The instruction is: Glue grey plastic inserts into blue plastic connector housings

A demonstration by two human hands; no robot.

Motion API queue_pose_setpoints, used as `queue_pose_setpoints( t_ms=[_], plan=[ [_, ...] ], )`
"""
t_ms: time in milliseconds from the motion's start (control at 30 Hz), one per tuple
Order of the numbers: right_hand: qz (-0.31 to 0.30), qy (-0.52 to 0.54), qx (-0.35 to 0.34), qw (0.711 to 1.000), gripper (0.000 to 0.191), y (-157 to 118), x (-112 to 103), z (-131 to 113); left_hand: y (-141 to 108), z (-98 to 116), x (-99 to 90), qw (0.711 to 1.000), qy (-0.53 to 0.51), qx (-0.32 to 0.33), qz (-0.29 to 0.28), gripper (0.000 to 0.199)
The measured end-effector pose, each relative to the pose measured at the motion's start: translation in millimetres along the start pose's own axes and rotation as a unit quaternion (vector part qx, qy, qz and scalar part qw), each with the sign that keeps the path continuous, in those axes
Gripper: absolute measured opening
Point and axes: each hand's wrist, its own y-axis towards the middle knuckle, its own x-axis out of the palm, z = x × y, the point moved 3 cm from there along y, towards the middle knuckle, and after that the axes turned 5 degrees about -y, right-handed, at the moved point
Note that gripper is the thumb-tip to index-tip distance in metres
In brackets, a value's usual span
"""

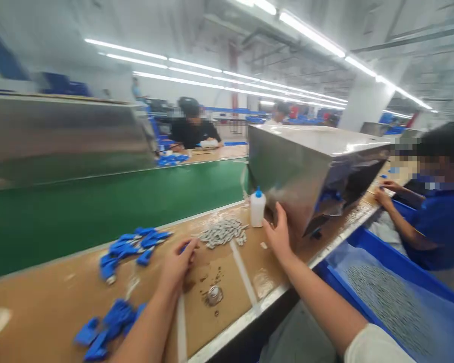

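Left hand, centre of frame: fingertips are pinching narrowly on a blue piece, mostly hidden by the fingers, just beside the pile of grey pieces.

Right hand, right of centre: fingers are standing wide apart, seemingly holding nothing. Thumb side is lying right beside the white bottle; contact, cannot tell. Bottle is standing upright under a blue cap, between grey pile and metal box.

Loose blue pieces are lying in two clusters: one left of centre, one lower left, the latter partly hidden by the left forearm. Lower centre, a small round object is sitting among dark specks on the worktop.

Risks, my reading: a sideways brush from the right hand could be tipping the bottle onto the grey pile. A loosening pinch could be dropping the blue piece among the grey ones. A lowered left wrist could be picking up dark residue; a sweeping forearm, scattering the lower cluster.
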Motion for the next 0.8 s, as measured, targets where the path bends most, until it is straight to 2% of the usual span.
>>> queue_pose_setpoints(
  t_ms=[100,233,333,433,533,600,667,733,800],
  plan=[
    [-0.043,0.022,0.033,0.998,0.091,9,19,17,-3,4,4.3,0.992,-0.116,-0.043,-0.006,0.059],
    [-0.066,0.056,0.115,0.99,0.1,25,52,30,-7,2,2.4,0.977,-0.202,-0.063,-0.018,0.054],
    [-0.05,0.042,0.16,0.985,0.098,39,74,29,-7,-3,-0.3,0.973,-0.219,-0.068,-0.005,0.055],
    [-0.009,-0.004,0.166,0.986,0.084,44,83,19,-5,-7,-2.4,0.974,-0.218,-0.064,0.023,0.053],
    [-0.03,-0.033,0.113,0.993,0.079,37,74,4,-3,-9,-2.7,0.968,-0.247,-0.049,0.017,0.049],
    [-0.078,-0.06,0.048,0.994,0.084,28,56,-8,0,-11,-3.5,0.967,-0.251,-0.038,0.021,0.047],
    [-0.149,-0.111,-0.007,0.982,0.085,16,32,-19,3,-15,-4.9,0.969,-0.241,-0.033,0.04,0.047],
    [-0.252,-0.169,-0.071,0.95,0.078,3,9,-31,6,-21,-5.9,0.971,-0.232,-0.032,0.058,0.048],
    [-0.358,-0.205,-0.163,0.896,0.068,-10,-9,-43,9,-26,-6.0,0.971,-0.228,-0.029,0.068,0.05]
  ],
)
